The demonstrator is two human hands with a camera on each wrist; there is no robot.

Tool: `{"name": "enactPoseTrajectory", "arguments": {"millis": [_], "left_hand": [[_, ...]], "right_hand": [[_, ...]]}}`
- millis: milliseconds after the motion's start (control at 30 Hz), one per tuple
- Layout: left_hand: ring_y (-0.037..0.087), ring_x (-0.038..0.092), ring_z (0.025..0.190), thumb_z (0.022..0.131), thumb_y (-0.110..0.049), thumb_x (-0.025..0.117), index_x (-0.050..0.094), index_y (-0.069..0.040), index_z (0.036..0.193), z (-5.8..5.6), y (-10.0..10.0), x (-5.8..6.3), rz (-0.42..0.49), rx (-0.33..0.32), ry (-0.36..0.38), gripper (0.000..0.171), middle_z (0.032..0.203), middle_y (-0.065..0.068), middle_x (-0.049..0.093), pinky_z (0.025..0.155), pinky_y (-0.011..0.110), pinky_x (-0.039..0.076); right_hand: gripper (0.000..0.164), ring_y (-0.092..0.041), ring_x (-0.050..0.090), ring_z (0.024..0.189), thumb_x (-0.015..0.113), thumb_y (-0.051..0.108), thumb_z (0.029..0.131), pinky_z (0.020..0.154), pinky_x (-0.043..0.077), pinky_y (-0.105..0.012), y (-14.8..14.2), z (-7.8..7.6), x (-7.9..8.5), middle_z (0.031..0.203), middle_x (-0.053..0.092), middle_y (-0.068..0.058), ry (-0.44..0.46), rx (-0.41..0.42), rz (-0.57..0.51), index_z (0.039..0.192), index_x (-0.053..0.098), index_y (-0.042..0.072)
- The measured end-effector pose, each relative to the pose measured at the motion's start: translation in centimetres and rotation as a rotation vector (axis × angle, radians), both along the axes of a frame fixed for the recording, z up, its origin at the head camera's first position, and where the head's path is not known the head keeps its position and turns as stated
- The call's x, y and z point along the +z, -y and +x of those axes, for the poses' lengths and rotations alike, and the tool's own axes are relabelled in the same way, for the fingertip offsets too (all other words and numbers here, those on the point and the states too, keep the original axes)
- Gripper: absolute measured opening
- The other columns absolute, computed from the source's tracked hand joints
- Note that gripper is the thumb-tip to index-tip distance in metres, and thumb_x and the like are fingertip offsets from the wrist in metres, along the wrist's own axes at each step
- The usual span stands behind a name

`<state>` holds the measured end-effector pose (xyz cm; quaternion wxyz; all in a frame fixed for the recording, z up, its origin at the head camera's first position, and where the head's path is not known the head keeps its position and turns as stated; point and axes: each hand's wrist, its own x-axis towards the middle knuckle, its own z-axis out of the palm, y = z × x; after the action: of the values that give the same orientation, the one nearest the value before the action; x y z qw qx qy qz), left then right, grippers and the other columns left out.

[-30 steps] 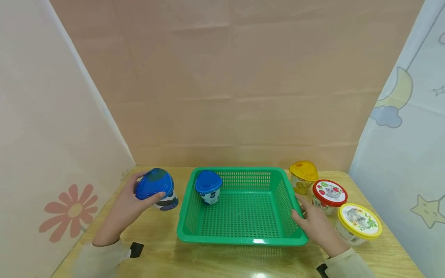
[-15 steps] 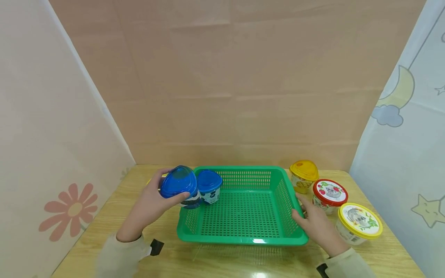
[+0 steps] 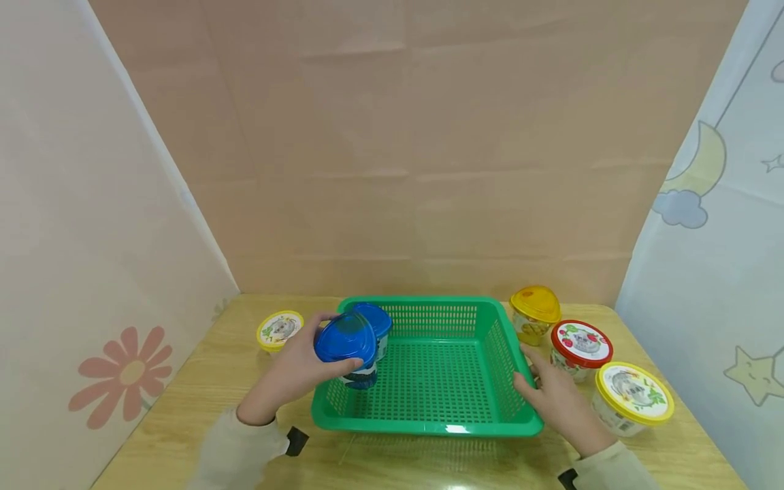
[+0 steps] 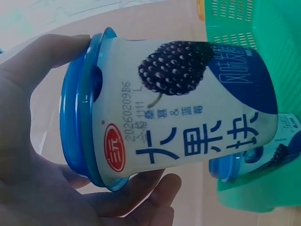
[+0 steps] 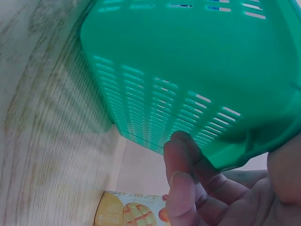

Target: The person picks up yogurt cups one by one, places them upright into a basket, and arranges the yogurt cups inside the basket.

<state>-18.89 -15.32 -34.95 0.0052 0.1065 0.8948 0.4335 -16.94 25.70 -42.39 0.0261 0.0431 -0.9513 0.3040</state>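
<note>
My left hand (image 3: 294,367) holds a blue-lidded yogurt cup (image 3: 346,338) by its lid end, over the left side of the green basket (image 3: 422,429). In the left wrist view this yogurt cup (image 4: 174,108) shows a blackberry on its label, with thumb and fingers on opposite sides of the lid. A second blue-lidded cup (image 3: 376,318) stands in the basket's back left corner, partly hidden behind the held one. My right hand (image 3: 554,395) grips the basket's right rim, thumb over the edge; its fingers (image 5: 181,188) lie outside the basket wall in the right wrist view.
Right of the basket stand a yellow-lidded cup (image 3: 534,313), a red-rimmed tub (image 3: 582,346) and a yellow-rimmed tub (image 3: 633,395). Another yellow-rimmed tub (image 3: 278,329) stands left of the basket. A papered wall (image 3: 392,170) rises behind the wooden table (image 3: 202,388).
My left hand has carried the blue-lidded yogurt cup rightward from beside the basket to over its left side. The yellow-rimmed tub at left has come into view. My right hand stays at the rim.
</note>
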Motion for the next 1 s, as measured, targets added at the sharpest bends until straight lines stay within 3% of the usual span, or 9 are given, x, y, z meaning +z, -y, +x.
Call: {"name": "enactPoseTrajectory", "arguments": {"millis": [367, 500, 633, 867, 1000], "left_hand": [[0.034, 0.063, 0.109, 0.074, -0.042, 0.088, 0.047, -0.012, 0.14, -0.1, -0.3, -0.8, -0.062, -0.027, 0.016, 0.083, 0.129, 0.02, 0.057, 0.082, 0.049, 0.058], [0.036, 0.06, 0.115, 0.073, -0.042, 0.088, 0.049, -0.011, 0.139, -0.2, -0.3, -0.9, -0.097, -0.034, 0.019, 0.083, 0.132, 0.019, 0.055, 0.083, 0.05, 0.057], [0.035, 0.058, 0.116, 0.071, -0.047, 0.088, 0.051, -0.012, 0.137, -0.4, -0.5, -1.0, -0.188, -0.028, -0.001, 0.084, 0.133, 0.02, 0.052, 0.084, 0.049, 0.056], [0.027, 0.057, 0.102, 0.066, -0.054, 0.089, 0.058, -0.006, 0.132, -1.0, -1.1, -0.8, -0.348, -0.03, -0.038, 0.087, 0.125, 0.021, 0.055, 0.08, 0.046, 0.055], [0.024, 0.055, 0.098, 0.063, -0.055, 0.089, 0.06, -0.004, 0.129, -1.4, -1.5, -1.0, -0.399, -0.045, -0.023, 0.088, 0.117, 0.018, 0.057, 0.076, 0.043, 0.055]], "right_hand": [[0.062, -0.019, 0.064, 0.082, 0.058, 0.029, 0.099, 0.072, 0.054, -0.04, 0.1, 0.0, 0.1, 0.103, 0.07, -0.014, -0.007, 0.006, 0.005, 0.146, 0.04, -0.008], [0.062, -0.02, 0.065, 0.084, 0.057, 0.029, 0.1, 0.073, 0.055, -0.041, 0.1, 0.1, 0.2, 0.105, 0.07, -0.015, 0.003, 0.006, -0.003, 0.146, 0.039, -0.008], [0.062, -0.021, 0.065, 0.084, 0.057, 0.029, 0.1, 0.073, 0.055, -0.041, 0.1, 0.1, 0.1, 0.105, 0.07, -0.015, -0.003, 0.009, -0.006, 0.146, 0.039, -0.008], [0.061, -0.02, 0.066, 0.083, 0.059, 0.027, 0.099, 0.073, 0.056, -0.039, 0.1, 0.1, -0.1, 0.104, 0.07, -0.016, -0.009, 0.007, -0.01, 0.146, 0.04, -0.006], [0.061, -0.019, 0.065, 0.082, 0.058, 0.027, 0.099, 0.072, 0.055, -0.038, 0.1, 0.1, 0.0, 0.104, 0.07, -0.015, -0.004, 0.005, -0.011, 0.146, 0.04, -0.007]]}}
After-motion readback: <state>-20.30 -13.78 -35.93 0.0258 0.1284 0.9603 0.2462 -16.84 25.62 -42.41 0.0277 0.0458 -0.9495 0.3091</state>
